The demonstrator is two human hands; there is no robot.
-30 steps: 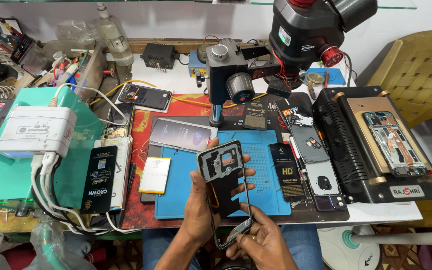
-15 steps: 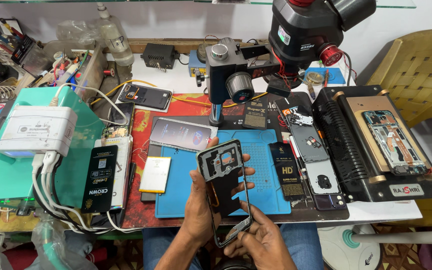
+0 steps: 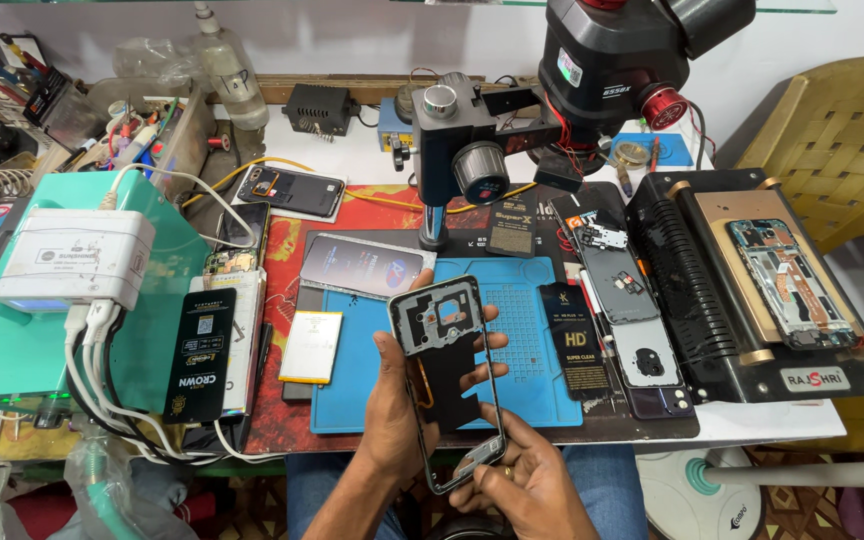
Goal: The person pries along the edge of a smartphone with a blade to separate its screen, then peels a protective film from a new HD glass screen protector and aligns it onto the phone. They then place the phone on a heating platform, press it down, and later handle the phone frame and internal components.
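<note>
I held the phone frame (image 3: 447,385) upright in front of me, over the near edge of the blue work mat (image 3: 532,370), its camera end at the top and its open middle showing my palm behind it. Against the pictures from a second and half a second before, it sat in almost the same spot and at the same slight tilt; I could see no real shift in it.

My left hand (image 3: 397,410) was wrapped around the frame's left side from behind, thumb on the near edge and fingertips curled over the right edge, just as before. My right hand (image 3: 527,480) was pinched on the frame's bottom corner, thumb and forefinger closed on the lower edge, and it had not moved away from there either.

On the mat just left of the frame lay a pale battery (image 3: 312,345), and above it a phone screen (image 3: 362,265) lay face up, both unmoved. To the right sat a black packet (image 3: 577,340) and a dark phone back cover (image 3: 642,330). Beyond them stood the microscope (image 3: 592,70), and at far right the heating plate (image 3: 752,280) with an opened phone (image 3: 787,285) on it. The green box (image 3: 42,300) with a white charger (image 3: 77,258) stood at the left.
</note>
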